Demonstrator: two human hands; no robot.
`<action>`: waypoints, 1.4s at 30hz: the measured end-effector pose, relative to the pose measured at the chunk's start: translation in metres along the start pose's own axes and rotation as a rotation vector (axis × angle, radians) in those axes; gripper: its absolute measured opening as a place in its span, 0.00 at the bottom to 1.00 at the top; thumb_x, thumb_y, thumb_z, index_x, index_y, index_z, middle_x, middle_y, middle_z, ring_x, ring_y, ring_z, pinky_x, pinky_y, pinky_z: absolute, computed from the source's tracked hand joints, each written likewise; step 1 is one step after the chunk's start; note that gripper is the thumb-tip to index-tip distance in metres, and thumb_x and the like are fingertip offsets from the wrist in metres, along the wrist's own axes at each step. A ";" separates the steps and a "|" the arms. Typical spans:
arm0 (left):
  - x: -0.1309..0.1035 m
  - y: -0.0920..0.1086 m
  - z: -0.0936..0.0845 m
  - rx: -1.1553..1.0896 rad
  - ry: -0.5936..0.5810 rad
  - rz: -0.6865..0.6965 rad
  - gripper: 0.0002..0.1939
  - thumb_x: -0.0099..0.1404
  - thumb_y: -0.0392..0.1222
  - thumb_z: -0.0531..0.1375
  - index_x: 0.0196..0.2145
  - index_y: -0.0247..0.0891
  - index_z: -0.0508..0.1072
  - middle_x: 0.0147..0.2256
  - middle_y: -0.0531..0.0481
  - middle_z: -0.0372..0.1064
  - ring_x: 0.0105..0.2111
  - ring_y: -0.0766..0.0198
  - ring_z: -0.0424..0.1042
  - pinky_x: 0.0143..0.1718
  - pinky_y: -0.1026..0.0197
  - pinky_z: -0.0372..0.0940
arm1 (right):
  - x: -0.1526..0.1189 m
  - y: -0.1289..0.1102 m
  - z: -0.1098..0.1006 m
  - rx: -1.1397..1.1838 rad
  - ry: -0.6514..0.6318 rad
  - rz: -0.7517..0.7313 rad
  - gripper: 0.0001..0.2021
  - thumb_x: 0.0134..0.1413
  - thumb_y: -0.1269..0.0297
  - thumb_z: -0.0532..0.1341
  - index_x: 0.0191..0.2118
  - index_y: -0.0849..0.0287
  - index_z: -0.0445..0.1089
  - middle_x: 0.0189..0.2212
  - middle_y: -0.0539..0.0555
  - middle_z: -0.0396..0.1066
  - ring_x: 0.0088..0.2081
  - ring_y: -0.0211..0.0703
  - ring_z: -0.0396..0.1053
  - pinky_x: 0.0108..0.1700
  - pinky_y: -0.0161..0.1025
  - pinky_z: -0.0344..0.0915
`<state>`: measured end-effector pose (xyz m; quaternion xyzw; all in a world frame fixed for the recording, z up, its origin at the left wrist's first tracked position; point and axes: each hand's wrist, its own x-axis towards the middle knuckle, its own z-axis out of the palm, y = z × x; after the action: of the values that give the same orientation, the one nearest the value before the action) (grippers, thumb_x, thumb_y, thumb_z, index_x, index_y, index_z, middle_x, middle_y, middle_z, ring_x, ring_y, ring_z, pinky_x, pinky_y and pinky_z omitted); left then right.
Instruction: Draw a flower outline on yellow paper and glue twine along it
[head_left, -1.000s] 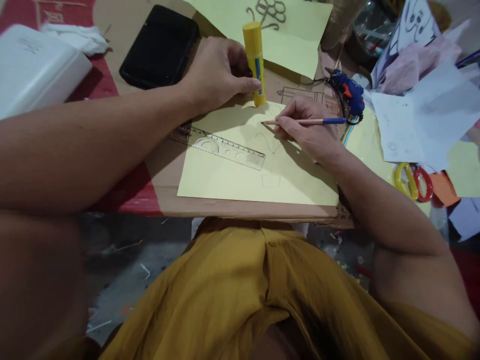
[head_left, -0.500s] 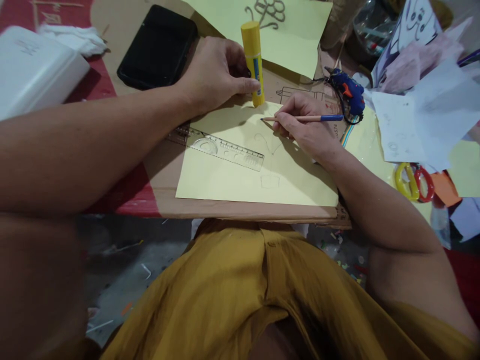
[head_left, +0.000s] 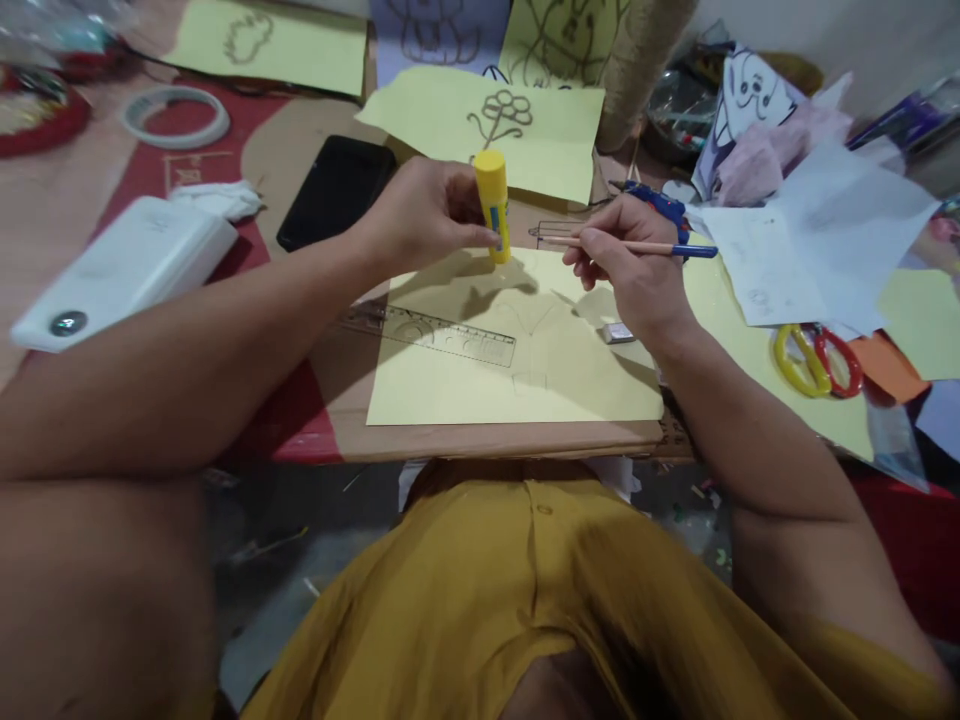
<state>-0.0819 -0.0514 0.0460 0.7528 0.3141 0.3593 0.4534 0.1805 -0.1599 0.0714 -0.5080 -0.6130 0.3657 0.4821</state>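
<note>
Yellow paper (head_left: 442, 395), the flat sheet we work on, lies on the brown cardboard surface (head_left: 352, 390), near its front edge. The sheet is matte, smooth and roughly rectangular; its upper edge runs beneath the glue stick. On it we see faint lines: a V-shaped curve and, below that, a small box.

Our left hand (head_left: 427, 210) grips the glue stick (head_left: 491, 200), a glossy yellow cylinder with a blue label, close to upright between thumb and fingers. Our right hand (head_left: 634, 265) pinches the slim wooden pencil (head_left: 645, 247), blue at its rear end; we cannot tell whether its tip touches anything. The hands are apart.

A clear, rigid ruler (head_left: 480, 345) lies slantwise across the sheet's left edge. The small, pale, block-shaped eraser (head_left: 618, 333) rests on the sheet's right side. Beyond, we find a curled sheet (head_left: 562, 140) bearing a dark flower drawing.
</note>
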 end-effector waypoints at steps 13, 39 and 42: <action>-0.020 0.008 0.004 0.106 -0.027 -0.030 0.26 0.53 0.56 0.85 0.39 0.41 0.81 0.38 0.47 0.83 0.43 0.51 0.84 0.51 0.47 0.82 | -0.007 0.014 -0.002 0.088 -0.029 -0.007 0.15 0.68 0.54 0.75 0.35 0.52 0.73 0.31 0.50 0.80 0.28 0.37 0.71 0.30 0.36 0.72; -0.031 0.000 0.011 0.154 0.019 0.021 0.16 0.63 0.45 0.76 0.46 0.37 0.84 0.43 0.44 0.84 0.42 0.56 0.84 0.44 0.56 0.81 | -0.015 0.012 0.000 -0.035 -0.121 0.070 0.13 0.71 0.54 0.71 0.36 0.54 0.74 0.34 0.52 0.81 0.30 0.39 0.74 0.29 0.38 0.67; -0.032 -0.002 0.010 0.167 0.025 0.025 0.16 0.62 0.46 0.75 0.45 0.38 0.84 0.43 0.43 0.84 0.42 0.55 0.84 0.41 0.57 0.80 | -0.014 0.015 0.000 -0.034 -0.139 0.069 0.11 0.71 0.58 0.69 0.36 0.54 0.73 0.34 0.51 0.81 0.30 0.39 0.74 0.30 0.38 0.66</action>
<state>-0.0913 -0.0812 0.0327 0.7873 0.3391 0.3467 0.3808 0.1850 -0.1707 0.0546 -0.5105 -0.6331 0.4060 0.4168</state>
